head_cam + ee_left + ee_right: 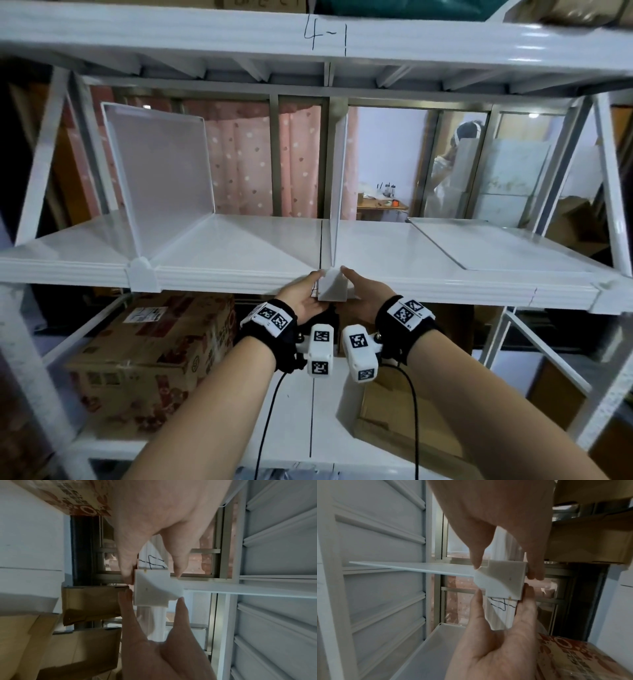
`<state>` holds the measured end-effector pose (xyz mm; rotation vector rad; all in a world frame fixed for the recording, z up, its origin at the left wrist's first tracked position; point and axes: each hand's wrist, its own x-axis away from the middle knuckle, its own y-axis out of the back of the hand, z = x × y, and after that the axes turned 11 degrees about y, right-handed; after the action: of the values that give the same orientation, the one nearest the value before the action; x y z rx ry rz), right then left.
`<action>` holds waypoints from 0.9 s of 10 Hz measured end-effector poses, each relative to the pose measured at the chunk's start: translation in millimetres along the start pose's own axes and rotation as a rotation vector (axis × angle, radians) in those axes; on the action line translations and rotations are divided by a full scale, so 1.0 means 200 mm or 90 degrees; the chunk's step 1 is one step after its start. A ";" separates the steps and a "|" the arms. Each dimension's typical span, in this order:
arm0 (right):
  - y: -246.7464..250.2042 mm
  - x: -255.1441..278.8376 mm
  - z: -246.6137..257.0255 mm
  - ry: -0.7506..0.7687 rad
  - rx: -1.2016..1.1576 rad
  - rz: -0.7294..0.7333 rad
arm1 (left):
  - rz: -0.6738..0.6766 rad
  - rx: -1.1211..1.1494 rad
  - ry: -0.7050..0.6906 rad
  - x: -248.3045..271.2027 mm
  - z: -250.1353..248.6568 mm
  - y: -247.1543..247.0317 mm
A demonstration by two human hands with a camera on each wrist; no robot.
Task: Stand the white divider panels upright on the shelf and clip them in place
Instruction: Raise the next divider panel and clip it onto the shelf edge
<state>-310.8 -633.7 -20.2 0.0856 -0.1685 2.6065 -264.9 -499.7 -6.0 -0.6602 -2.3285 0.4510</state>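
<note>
Both hands hold a white plastic clip (333, 287) against the front lip of the white shelf (219, 279), at the foot of the upright middle divider panel (337, 185). My left hand (317, 285) pinches the clip's left side, thumb above and fingers beneath; my right hand (351, 284) pinches its right side the same way. The left wrist view has the clip (154, 588) meeting the panel's edge (248, 589). The right wrist view shows the clip (503, 580) on the panel (419, 568). Another divider (161, 171) stands at the left with a clip (140, 274) at its foot. A third panel (496, 243) lies flat on the right.
The upper shelf (325, 41), marked "4-1", sits close above the dividers. White diagonal braces (613, 192) flank both ends. On the shelf below stand a printed cardboard box (150, 356) at the left and a brown box (404, 421) at the right. A person (455, 161) stands behind the rack.
</note>
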 end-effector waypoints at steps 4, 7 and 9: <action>-0.03 -0.09 -0.04 -0.031 -0.124 -0.016 | -0.009 -0.101 -0.014 -0.02 -0.02 0.02; 0.00 -0.12 -0.02 -0.112 -0.123 0.010 | 0.002 -0.053 0.015 -0.03 -0.01 0.01; -0.01 -0.12 -0.02 -0.142 -0.156 0.028 | -0.010 -0.058 0.009 -0.03 -0.02 0.01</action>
<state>-289.5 -643.2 -27.1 0.2873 -0.5724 2.5926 -257.8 -500.6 -7.0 -0.6858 -2.3497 0.3347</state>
